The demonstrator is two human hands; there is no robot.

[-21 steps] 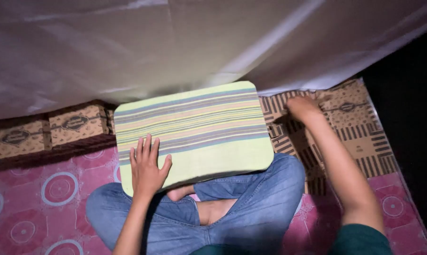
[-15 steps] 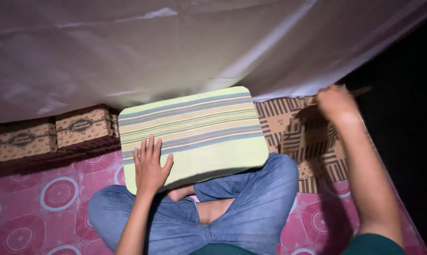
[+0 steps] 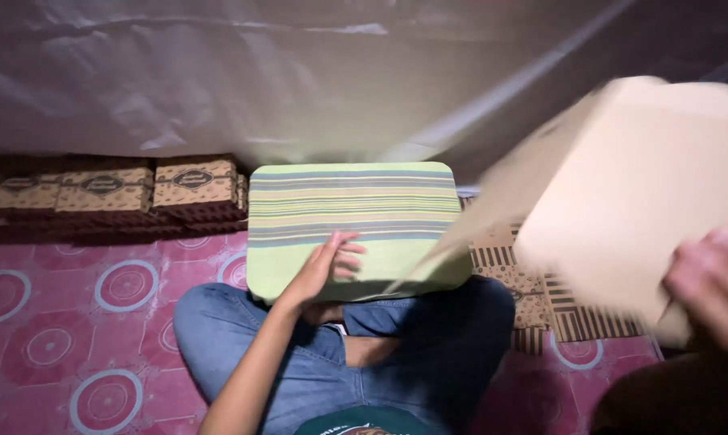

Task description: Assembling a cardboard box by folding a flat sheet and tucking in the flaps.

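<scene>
The left hand [image 3: 325,266] reaches forward from a bent arm and lies palm-down, fingers loosely spread, on the near part of a striped cushion [image 3: 352,217], gripping nothing. The cushion, pale green with grey, yellow and blue bands and rounded corners, rests across the person's crossed legs in blue jeans [image 3: 412,354]. The right hand [image 3: 714,290], close to the camera and blurred, is clasped on the lower edge of a large flat piece of plain tan cardboard [image 3: 638,185], held up tilted at the right, well apart from the cushion. Beneath it, flattened brown cardboard sheets [image 3: 541,298] with dark stripe patterns lie on the floor. To the left of the cushion, brown printed boxes [image 3: 114,193] with oval emblems stand in stacked rows against a pale plastic sheet [image 3: 259,80]. The floor mat [image 3: 82,322] is pink with white rings.
</scene>
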